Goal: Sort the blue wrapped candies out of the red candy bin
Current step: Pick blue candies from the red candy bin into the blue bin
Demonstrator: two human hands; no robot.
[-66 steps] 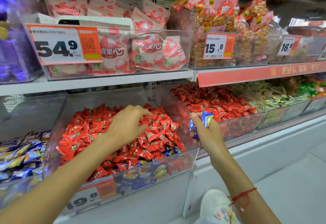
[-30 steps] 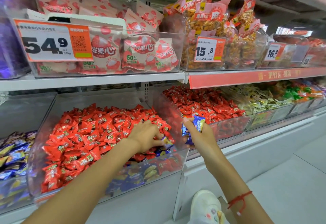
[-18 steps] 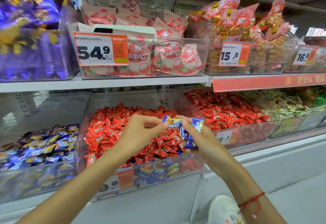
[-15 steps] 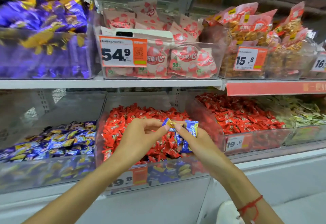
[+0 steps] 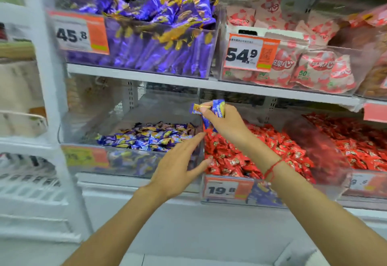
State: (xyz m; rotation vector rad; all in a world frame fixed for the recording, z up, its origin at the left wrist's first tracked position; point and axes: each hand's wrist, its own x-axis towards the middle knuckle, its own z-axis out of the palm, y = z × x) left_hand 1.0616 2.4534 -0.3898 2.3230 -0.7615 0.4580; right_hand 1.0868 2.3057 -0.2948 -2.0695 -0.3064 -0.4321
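White shop shelving [image 5: 134,75] fills my view, with clear plastic bins in two rows. On the lower shelf I see the red candy bin [image 5: 247,194], heaped with red wrapped candies [image 5: 236,156] and carrying a price tag [image 5: 227,190] reading 19.8 on its front; some blue wrappers show through the front wall low down beside that tag. Just left of it, wall to wall, sits the blue candy bin [image 5: 117,161], its floor covered with blue and gold wrapped sweets [image 5: 146,135]. My right hand [image 5: 226,123] is raised above the dividing wall between the two bins, its grip clamped on a small bunch of blue wrapped candies [image 5: 211,111] pinched between thumb and fingertips, one wrapper sticking out to the left and another hanging down below the fingers. A red string bracelet [image 5: 272,168] circles that wrist. My left hand [image 5: 178,171] hovers lower, in front of the same dividing wall, fingers straight and spread apart, holding nothing; I cannot tell whether the fingertips touch the bin. On the upper shelf stands a bin of purple and gold wrapped sweets [image 5: 163,35] tagged 45.8, and to its right a bin of pink and white packets [image 5: 303,64] tagged 54.9. Further right on the lower shelf, another bin of red candies [image 5: 351,140] shows, blurred.
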